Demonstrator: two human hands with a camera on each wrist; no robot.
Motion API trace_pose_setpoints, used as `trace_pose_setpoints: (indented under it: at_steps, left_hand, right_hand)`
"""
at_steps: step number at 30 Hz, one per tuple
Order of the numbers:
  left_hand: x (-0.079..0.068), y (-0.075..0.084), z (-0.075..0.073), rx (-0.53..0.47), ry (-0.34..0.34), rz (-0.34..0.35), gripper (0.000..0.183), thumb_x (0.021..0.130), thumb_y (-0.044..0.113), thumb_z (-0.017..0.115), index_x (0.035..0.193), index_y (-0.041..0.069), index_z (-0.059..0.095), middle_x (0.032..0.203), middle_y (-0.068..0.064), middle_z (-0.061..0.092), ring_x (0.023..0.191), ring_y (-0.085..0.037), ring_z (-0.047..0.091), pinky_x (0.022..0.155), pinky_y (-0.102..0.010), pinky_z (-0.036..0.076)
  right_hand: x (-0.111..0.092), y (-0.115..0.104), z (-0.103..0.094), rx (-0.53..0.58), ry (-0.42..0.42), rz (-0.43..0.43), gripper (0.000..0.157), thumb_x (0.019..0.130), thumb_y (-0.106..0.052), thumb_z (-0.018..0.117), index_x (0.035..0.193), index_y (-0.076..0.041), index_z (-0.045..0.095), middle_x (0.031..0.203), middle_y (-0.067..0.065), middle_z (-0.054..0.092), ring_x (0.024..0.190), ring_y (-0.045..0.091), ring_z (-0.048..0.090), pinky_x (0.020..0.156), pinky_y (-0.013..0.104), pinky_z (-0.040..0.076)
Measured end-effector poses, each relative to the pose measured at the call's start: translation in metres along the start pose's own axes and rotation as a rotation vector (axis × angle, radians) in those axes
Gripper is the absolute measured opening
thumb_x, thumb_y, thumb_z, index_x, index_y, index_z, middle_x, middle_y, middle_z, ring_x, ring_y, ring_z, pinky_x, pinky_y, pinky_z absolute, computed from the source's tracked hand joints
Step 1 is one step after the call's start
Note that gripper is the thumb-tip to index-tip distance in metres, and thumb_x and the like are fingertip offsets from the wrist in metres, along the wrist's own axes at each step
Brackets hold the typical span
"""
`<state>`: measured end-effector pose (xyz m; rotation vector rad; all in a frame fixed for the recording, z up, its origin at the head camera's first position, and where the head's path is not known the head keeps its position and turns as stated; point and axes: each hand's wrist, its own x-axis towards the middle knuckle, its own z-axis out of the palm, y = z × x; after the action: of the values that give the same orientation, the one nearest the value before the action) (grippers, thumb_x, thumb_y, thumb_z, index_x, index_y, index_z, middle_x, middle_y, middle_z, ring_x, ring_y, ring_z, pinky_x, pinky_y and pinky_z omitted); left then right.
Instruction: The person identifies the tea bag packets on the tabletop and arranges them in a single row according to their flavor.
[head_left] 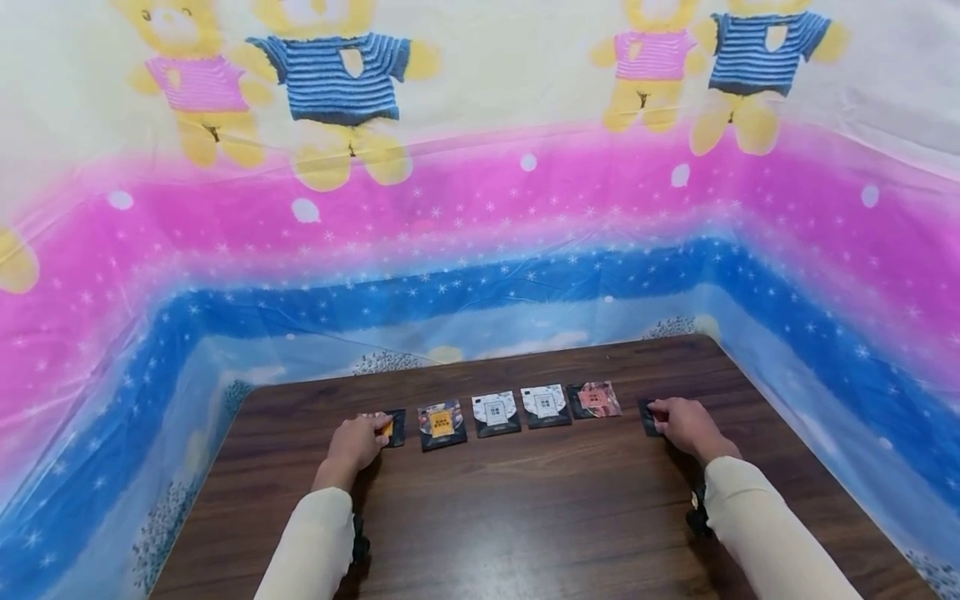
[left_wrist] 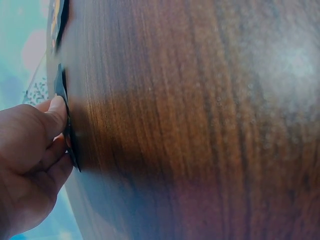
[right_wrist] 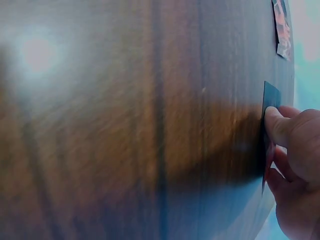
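In the head view, my left hand (head_left: 352, 443) grips a flat dark sachet (head_left: 398, 428) with an orange patch, at the row's left end. The left wrist view has the thumb on the near face of this sachet (left_wrist: 60, 80) and fingers behind its edge. Over at the right end, my right hand (head_left: 692, 427) pinches another dark sachet (head_left: 646, 415), largely covered by the fingers. From the right wrist, that sachet (right_wrist: 272, 95) looks stood on edge, with a bit of red low on it. Between the hands lies an orange-labelled sachet (head_left: 442, 425).
Two white-labelled sachets (head_left: 496, 413) and a red-labelled sachet (head_left: 597, 399) continue the row; the red one sits against its white neighbour. All lie on a dark wood-grain table (head_left: 480, 517) with rounded back corners. A bear-print curtain (head_left: 465, 192) hangs behind and along both sides.
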<state>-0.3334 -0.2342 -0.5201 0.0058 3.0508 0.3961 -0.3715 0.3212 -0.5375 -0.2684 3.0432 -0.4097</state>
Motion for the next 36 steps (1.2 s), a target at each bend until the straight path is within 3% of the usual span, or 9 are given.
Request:
trace_pose_setpoints:
  at_steps: [17, 36]
  left_hand:
    - [-0.007, -0.003, 0.005, -0.017, 0.011, 0.006, 0.047, 0.099, 0.019, 0.067, 0.145, 0.012, 0.058, 0.145, -0.026, 0.056, 0.128, -0.049, 0.056, 0.108, -0.06, 0.045]
    - [-0.001, -0.003, 0.001, -0.01, 0.021, 0.003, 0.047, 0.098, 0.019, 0.067, 0.145, 0.014, 0.059, 0.146, -0.021, 0.058, 0.131, -0.047, 0.055, 0.109, -0.059, 0.045]
  right_hand:
    - [0.028, -0.005, 0.011, 0.118, -0.02, 0.048, 0.039, 0.1, -0.006, 0.062, 0.138, -0.001, 0.062, 0.144, 0.032, 0.053, 0.123, 0.049, 0.057, 0.101, 0.06, 0.05]
    - [0.048, -0.014, 0.006, 0.084, -0.054, 0.066, 0.042, 0.103, -0.005, 0.056, 0.145, -0.003, 0.056, 0.151, 0.031, 0.046, 0.134, 0.052, 0.047, 0.107, 0.063, 0.045]
